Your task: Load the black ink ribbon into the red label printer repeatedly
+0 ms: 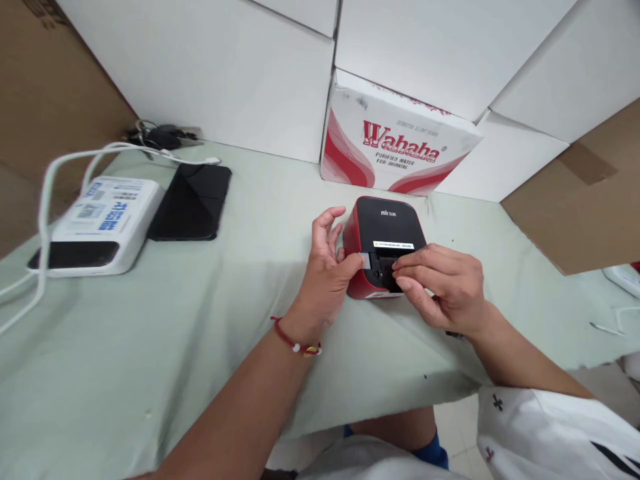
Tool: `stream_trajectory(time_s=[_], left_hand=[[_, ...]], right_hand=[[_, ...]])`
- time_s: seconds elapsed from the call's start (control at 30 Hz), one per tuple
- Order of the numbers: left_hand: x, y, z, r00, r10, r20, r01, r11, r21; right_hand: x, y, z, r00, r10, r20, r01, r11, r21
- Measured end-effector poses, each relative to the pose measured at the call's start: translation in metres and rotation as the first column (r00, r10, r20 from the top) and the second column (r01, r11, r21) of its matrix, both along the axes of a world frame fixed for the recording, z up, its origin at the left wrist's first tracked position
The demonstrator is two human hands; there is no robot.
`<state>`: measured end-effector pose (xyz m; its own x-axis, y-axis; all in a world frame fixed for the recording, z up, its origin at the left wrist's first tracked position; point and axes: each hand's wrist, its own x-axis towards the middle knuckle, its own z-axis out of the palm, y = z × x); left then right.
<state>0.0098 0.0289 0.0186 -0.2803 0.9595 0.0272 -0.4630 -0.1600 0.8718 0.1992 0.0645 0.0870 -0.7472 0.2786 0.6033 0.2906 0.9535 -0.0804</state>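
A small label printer (387, 223), red at the sides with a black top, stands on the green cloth. The thumb of my left hand (327, 267) presses a grey tab (368, 261) at its front left, and the curled fingers rest along its left side. Over the dark recess (388, 275) at the front, my right hand (445, 280) has its thumb and fingertips drawn together. What they pinch, if anything, is hidden. A white warning strip (393, 245) crosses the top just behind the recess.
Behind the printer stands a white and red Wahaha carton (395, 143) against white boxes (225, 73). Off to the left lie a black phone (193, 202), a white device (107, 223) with a cable (45, 193), and keys (165, 135). A brown carton (585, 180) stands at the right.
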Motion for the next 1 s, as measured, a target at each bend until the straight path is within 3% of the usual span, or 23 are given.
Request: stream_trajectory(time_s=[0.2, 0.3, 0.37, 0.47, 0.53, 0.6, 0.7, 0.8, 0.87, 0.93, 1.0], left_hand=[[0.002, 0.001, -0.001, 1.000, 0.008, -0.027, -0.008, 1.000, -0.011], [0.002, 0.002, 0.001, 1.000, 0.006, 0.024, -0.005, 1.000, -0.022], [0.002, 0.002, 0.002, 0.999, 0.005, 0.046, -0.003, 0.999, -0.034], [0.001, 0.001, 0.002, 0.999, -0.001, 0.053, 0.005, 0.997, -0.077], [0.001, 0.000, 0.002, 0.998, -0.010, 0.056, 0.015, 0.994, -0.104], [0.001, -0.001, 0.002, 0.998, -0.009, 0.061, 0.017, 0.993, -0.120], [0.002, -0.002, 0.003, 0.998, 0.006, 0.059, 0.002, 0.991, -0.132], [0.002, -0.002, 0.003, 0.999, -0.002, 0.051, 0.008, 0.991, -0.130], [0.002, -0.002, 0.002, 0.999, -0.011, 0.050, 0.018, 0.992, -0.128], [0.002, -0.003, 0.002, 0.998, -0.016, 0.053, 0.022, 0.992, -0.126], [0.002, -0.004, 0.002, 0.998, -0.019, 0.053, 0.026, 0.992, -0.122]], right_hand=[[-0.008, -0.002, 0.019, 0.978, -0.149, 0.146, 0.160, 0.985, -0.065], [-0.016, 0.016, 0.029, 0.937, -0.282, 0.205, 0.322, 0.927, -0.193], [-0.026, 0.035, 0.033, 0.868, -0.353, 0.348, 0.438, 0.875, -0.205], [-0.048, 0.063, 0.030, 0.667, -0.378, 0.642, 0.565, 0.818, -0.105], [-0.062, 0.075, 0.023, 0.557, -0.356, 0.751, 0.583, 0.811, -0.048], [-0.071, 0.078, 0.019, 0.508, -0.331, 0.795, 0.570, 0.822, -0.022], [-0.064, 0.068, 0.024, 0.539, -0.339, 0.771, 0.560, 0.828, -0.027], [-0.029, 0.051, 0.048, 0.753, -0.284, 0.594, 0.466, 0.867, -0.176], [0.006, 0.045, 0.067, 0.865, -0.263, 0.427, 0.414, 0.854, -0.313], [0.042, 0.049, 0.080, 0.860, -0.364, 0.357, 0.477, 0.823, -0.308], [0.068, 0.060, 0.080, 0.758, -0.537, 0.372, 0.635, 0.738, -0.228]])
